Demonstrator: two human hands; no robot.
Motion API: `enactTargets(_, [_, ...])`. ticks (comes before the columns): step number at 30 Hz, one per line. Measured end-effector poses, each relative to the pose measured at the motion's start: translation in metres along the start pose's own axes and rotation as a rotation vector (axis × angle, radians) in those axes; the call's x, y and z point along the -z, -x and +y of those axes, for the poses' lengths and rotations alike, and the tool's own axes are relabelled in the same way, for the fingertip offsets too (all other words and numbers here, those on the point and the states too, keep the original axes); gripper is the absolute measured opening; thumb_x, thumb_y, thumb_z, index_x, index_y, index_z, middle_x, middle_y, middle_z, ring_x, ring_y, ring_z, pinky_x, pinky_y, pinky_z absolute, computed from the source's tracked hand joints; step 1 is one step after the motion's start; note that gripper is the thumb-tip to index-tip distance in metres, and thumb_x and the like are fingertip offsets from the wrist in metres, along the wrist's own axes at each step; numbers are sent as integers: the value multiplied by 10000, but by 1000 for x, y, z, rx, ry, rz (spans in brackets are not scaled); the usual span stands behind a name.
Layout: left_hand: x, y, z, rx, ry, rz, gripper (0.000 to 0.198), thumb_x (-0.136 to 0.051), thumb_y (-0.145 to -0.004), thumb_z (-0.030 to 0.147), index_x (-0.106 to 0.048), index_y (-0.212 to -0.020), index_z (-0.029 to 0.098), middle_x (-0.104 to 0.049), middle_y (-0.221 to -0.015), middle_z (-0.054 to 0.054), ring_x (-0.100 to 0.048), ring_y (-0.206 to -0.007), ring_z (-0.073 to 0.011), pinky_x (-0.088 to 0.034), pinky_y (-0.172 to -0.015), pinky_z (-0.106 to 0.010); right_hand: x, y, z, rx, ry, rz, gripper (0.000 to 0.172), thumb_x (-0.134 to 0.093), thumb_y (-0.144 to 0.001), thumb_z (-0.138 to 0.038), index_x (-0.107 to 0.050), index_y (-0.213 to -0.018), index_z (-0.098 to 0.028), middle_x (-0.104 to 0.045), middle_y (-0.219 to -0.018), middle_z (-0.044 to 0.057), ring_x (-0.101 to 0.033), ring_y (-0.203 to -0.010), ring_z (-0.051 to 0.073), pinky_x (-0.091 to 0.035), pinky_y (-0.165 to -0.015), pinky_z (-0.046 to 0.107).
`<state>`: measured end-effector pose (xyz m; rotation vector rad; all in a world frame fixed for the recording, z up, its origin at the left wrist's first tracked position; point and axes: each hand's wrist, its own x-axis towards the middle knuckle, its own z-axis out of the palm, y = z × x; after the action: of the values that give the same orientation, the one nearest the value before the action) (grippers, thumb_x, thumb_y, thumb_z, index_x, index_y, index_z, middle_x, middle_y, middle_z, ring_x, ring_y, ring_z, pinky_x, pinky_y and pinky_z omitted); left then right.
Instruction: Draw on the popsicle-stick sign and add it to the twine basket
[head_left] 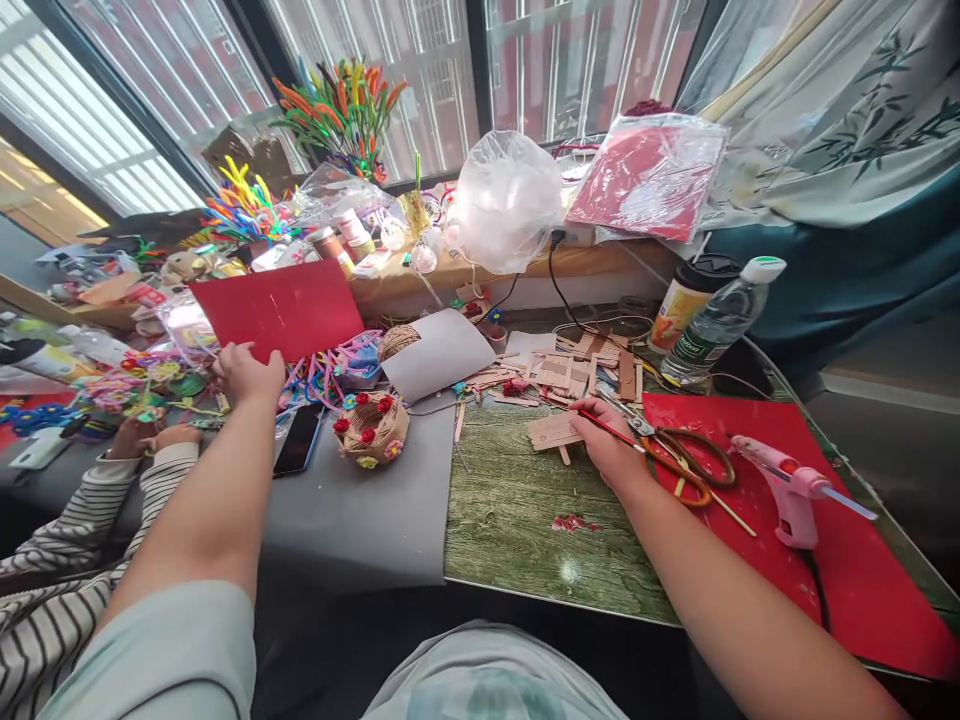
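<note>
My right hand point(611, 450) is closed around a small panel of light craft sticks point(555, 431) and a thin red pencil-like stick point(611, 430). The panel is held just above the green wood-patterned board point(510, 520). Scissors with brown handles point(694, 465) lie beside that wrist. My left hand point(251, 375) is stretched out at the lower left corner of a red sheet point(281, 305), its thumb apart from the fingers. Whether it grips the sheet cannot be made out. A woven basket with red flowers point(371, 430) and a phone point(300, 440) are near my left forearm.
A pink glue gun point(787, 485) lies on a red mat point(877, 590) at right, below a water bottle point(724, 320) and a cup point(686, 295). Loose craft sticks point(577, 370) are piled behind my right hand. Another person's striped sleeves point(82, 510) are at left.
</note>
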<state>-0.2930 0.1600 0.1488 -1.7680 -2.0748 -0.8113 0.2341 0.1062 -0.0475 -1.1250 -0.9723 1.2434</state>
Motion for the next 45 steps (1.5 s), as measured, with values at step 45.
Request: enactTargets(45, [-95, 146, 229, -710, 246, -665, 603, -703, -775, 362, -577, -1353, 245, -723, -1170, -111, -643, -1125, -304, -476, -982, -445, -11, 24, -21, 451, 608, -231, 320, -597, -935, -271, -662, -1246, -241, -643, -1172, 110, -612, -1011, 265, -518, -898, 428])
